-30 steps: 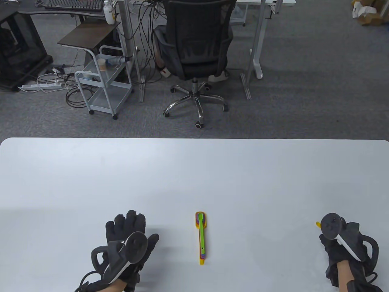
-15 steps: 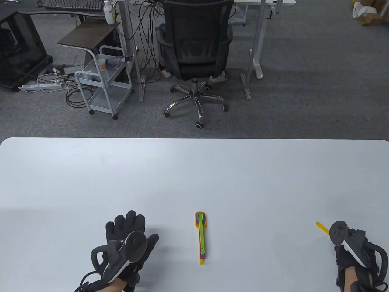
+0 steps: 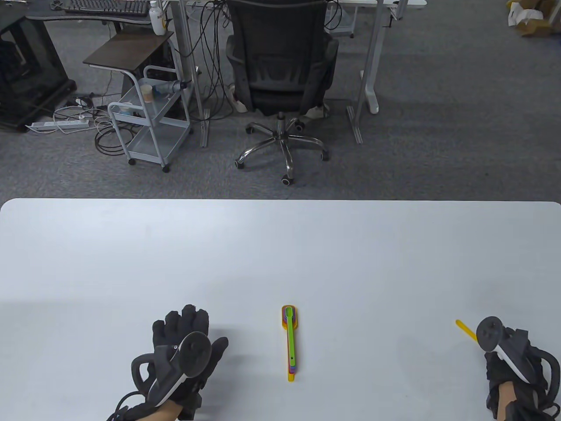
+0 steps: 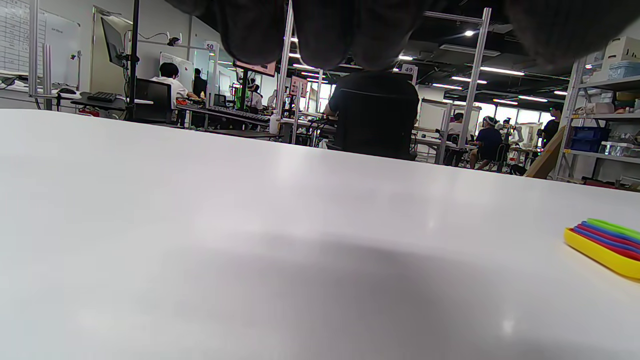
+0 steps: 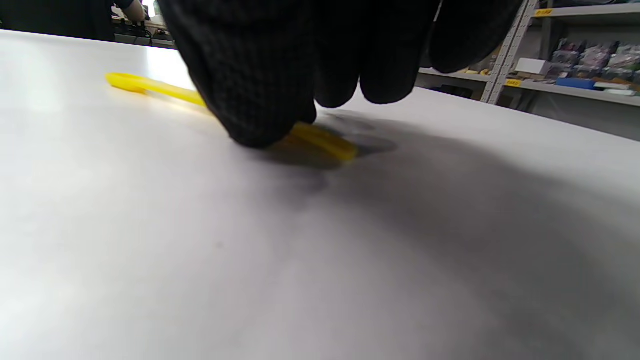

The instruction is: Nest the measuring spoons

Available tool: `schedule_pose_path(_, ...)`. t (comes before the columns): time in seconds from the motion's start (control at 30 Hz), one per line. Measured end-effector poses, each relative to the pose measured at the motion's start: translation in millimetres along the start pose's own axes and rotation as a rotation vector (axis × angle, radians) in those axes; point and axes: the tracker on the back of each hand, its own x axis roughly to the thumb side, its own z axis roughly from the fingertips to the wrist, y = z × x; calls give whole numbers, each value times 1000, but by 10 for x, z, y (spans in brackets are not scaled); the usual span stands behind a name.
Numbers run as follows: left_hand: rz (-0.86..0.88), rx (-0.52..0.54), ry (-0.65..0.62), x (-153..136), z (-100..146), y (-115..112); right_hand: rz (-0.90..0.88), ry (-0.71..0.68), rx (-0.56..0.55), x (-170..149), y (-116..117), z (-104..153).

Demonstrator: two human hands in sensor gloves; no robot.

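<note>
Two hands apart: left hand (image 3: pixel 184 346) flat, right hand (image 3: pixel 510 364) pressing yellow spoon (image 3: pixel 465 329)

Two numbered signs can be read, both in the left wrist view. A small white sign (image 4: pixel 210 46) mounted high on a post at the back of the room, left of centre, reads "50". A second small sign (image 4: pixel 408 68), just above the back of the dark office chair (image 4: pixel 375 112) beyond the far edge of the tabletop (image 4: pixel 250 210), reads "49". A whiteboard (image 4: pixel 14 35) at the far left carries rows of writing too small to make out. The bottle label in the table view is also too small to read.
</note>
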Motion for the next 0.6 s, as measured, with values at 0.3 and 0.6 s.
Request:
schedule_pose_path(0.3,5,-1,4,-8,-3,-3,9,-32,-14,7,15,-10)
schedule_pose_path(0.6,8,-8,5,-13,-8,-9,-17,-22,-7,-14,26,-8)
